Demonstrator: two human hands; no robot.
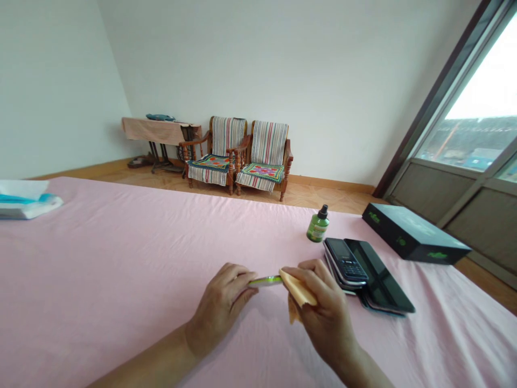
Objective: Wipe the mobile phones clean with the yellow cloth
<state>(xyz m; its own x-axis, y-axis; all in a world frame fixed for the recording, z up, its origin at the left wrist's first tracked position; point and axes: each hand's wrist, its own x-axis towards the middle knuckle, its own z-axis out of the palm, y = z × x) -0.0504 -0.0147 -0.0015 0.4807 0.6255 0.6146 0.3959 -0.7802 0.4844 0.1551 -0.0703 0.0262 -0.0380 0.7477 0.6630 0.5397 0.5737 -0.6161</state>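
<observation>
My left hand (221, 302) pinches one end of a thin, flat object (265, 281) with a yellow-green edge, seen nearly edge-on above the pink sheet (161, 242). At the other end, my right hand (326, 307) grips a folded orange-yellow cloth (299, 290) that wraps over the object's edge. What the object is cannot be made out. Just right of my right hand lies a stack of phones with a keypad phone (346, 261) on top. Dark tablets (382, 277) lie beside the phones.
A green spray bottle (318, 225) stands behind the phones. A black box (414, 234) lies at the right edge of the sheet, and a white and blue packet (30, 206) at the far left. Two chairs (262, 156) and a cloth-covered table (155, 131) stand by the wall.
</observation>
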